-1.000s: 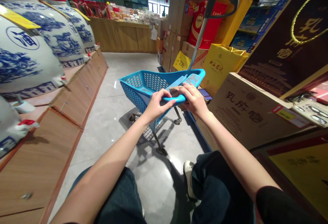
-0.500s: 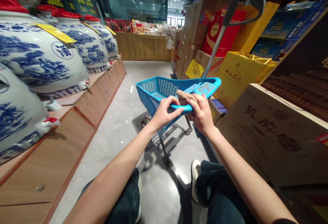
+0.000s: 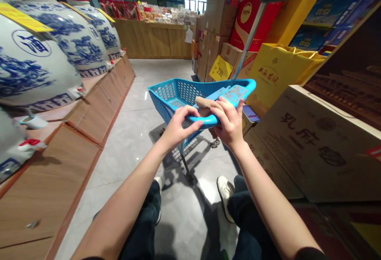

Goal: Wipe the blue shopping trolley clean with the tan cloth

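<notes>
The cart [image 3: 193, 91] is bright blue, the jars [image 3: 32, 63] white with blue landscapes.

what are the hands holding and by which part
Left hand: the blue cart, by the left end of its handle. Right hand: a brown cloth against that handle, exact grip hidden.

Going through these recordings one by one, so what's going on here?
Someone is at a blue cart in what looks like a shop. The left hand grips the handle; the right hand holds a brown piece, perhaps cloth or paper, against it. Big jars stand to the left, boxes to the right.
</notes>
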### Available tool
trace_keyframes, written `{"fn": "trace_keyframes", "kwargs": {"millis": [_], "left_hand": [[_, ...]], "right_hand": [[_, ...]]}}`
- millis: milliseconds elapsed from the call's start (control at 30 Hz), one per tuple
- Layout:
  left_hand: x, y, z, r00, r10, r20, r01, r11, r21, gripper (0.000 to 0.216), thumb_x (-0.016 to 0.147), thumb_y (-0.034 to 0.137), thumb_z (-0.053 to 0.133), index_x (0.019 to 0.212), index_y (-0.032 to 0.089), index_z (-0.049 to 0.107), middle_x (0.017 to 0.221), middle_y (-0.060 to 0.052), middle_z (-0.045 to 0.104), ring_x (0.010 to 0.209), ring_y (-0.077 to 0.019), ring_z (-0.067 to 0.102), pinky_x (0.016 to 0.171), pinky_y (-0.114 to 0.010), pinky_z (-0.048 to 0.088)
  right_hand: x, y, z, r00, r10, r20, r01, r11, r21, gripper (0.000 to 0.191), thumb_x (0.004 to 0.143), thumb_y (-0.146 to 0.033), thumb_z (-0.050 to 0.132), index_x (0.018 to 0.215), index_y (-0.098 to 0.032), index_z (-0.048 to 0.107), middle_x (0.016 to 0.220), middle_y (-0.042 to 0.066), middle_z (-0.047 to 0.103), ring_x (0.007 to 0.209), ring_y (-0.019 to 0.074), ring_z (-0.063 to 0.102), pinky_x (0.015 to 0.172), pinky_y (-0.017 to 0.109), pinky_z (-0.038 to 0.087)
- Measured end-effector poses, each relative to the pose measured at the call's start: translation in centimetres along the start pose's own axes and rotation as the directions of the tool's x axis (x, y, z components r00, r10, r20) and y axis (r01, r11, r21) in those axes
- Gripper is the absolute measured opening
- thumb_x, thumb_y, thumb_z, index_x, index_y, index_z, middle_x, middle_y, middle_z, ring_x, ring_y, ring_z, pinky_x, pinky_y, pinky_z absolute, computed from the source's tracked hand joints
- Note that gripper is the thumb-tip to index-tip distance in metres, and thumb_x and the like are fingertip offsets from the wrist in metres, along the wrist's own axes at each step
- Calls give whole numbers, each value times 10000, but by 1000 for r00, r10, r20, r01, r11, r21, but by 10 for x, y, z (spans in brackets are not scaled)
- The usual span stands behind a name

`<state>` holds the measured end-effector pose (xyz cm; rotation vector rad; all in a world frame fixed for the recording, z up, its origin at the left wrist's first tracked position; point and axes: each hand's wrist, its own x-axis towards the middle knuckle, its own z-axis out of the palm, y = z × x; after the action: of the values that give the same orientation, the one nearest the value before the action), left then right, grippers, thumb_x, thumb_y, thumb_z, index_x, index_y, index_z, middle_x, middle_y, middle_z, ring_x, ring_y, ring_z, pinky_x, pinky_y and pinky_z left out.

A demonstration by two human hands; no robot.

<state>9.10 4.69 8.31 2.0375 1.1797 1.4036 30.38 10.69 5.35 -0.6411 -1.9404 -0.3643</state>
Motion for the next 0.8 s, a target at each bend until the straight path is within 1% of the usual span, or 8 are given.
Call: {"fn": "trace_keyframes", "kwargs": {"millis": [67,167,300,400,500,600,700,800], "left_hand": [[-1,-2,-2,1000,10,11,-10,1000,-14,312,907,536,662,994,239,622,1053,-55,687,1063,-249,630,980,-389,497],[-2,-4,-3,1000,20,16,-20,1000,-9,342,914,556,660,1014,231,627,1064,-63,687,1073,-249,625,984,-388,489],[-2,-5,-2,999,36,-1,-36,999,-13,366,908,578,668,1004,227,630,1047,-61,687,1051,-245,625,977,-385,486],[-2,-6,-5,1000,24,-13,-24,1000,-17,372,904,587,670,991,229,627,1028,-57,691,1039,-244,630,973,-384,490],[-1,-7,-8,1000,16,-6,-16,1000,-17,379,909,600,661,985,231,626,1025,-60,691,1038,-244,632,971,-386,490],[-1,-8,-9,1000,20,10,-20,1000,-21,389,916,614,646,986,231,623,1035,-65,685,1038,-244,630,972,-388,488],[-1,-9,-10,1000,17,17,-17,1000,-17,399,919,623,637,994,231,622,1051,-66,685,1057,-247,627,989,-394,484],[-1,-10,-11,1000,12,13,-12,1000,4,404,914,627,635,996,232,624,1062,-62,693,1085,-253,624,1019,-401,476]], "right_hand": [[1,13,-3,1000,-21,15,22,999,-33,317,959,-276,566,1268,-259,632,1357,107,678,1390,325,567,1277,709,61],[1,24,-2,1000,24,-8,-25,995,-96,393,938,-384,596,1298,-226,614,1363,143,664,1411,370,535,1254,737,69],[1,0,11,992,79,-101,-90,990,-105,354,950,-303,532,1282,-224,625,1349,140,657,1445,352,499,1273,664,176],[1,-11,14,995,-8,-97,1,997,-79,335,959,-221,512,1271,-246,631,1327,117,675,1407,302,548,1275,606,249],[-1,9,6,991,-121,-59,117,990,-73,373,965,-272,556,1336,-244,589,1350,123,673,1348,289,605,1267,623,260],[-7,26,-1,996,-18,-85,8,992,-124,475,927,-391,638,1367,-230,560,1404,163,639,1381,350,572,1247,685,238],[-9,9,4,990,68,-123,-81,991,-102,432,940,-329,599,1357,-220,570,1438,180,607,1431,360,524,1227,654,308],[-6,-18,13,992,-33,-121,32,999,-11,399,942,-172,549,1332,-247,594,1402,140,640,1437,296,529,1233,568,352]]}}
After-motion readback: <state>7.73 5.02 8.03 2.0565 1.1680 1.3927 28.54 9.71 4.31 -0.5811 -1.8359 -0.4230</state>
